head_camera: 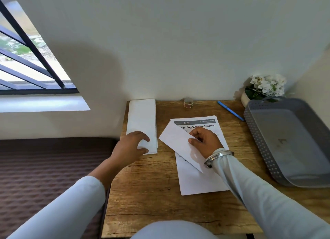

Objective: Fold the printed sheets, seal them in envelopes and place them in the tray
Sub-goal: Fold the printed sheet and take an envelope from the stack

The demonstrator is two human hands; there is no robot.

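Stack of plain white envelopes point(142, 121): lies lengthwise at the left edge of the brown wooden surface point(151, 188), against the wall; several deep, none visibly filled or sealed.
Left hand point(133, 145): rests on the near end of the envelope stack, fingers point(142, 136) spread and curled over the top envelope, thumb at its near edge; judged to be drawing one off.
Folded white paper piece point(175, 142): held tilted above the printed sheets, blank side up; whether it is a folded sheet or an envelope cannot be told.
Right hand point(204, 140): pinches the right edge of that folded piece, thumb beneath and fingers pressed together on top; silver bangles at the wrist.
Small pile of white printed sheets with a dark header band point(200, 183): flat and unfolded at the centre of the surface, beneath the right hand.
Small roll of round sticker seals point(188, 102): upright by the wall, well apart from both hands, untouched.
Blue pen point(230, 110): lies slantwise near the tray.
Grey perforated plastic tray point(257, 140): at the right edge of the surface, holds no envelopes.
Pot of white flowers point(264, 87): behind the tray, in the corner.
Progress: early by my judgement; at most one sheet folded, nothing sealed, nothing delivered.
Remaining: inserting, sealing, tray placement, then the sheets left in the pile.
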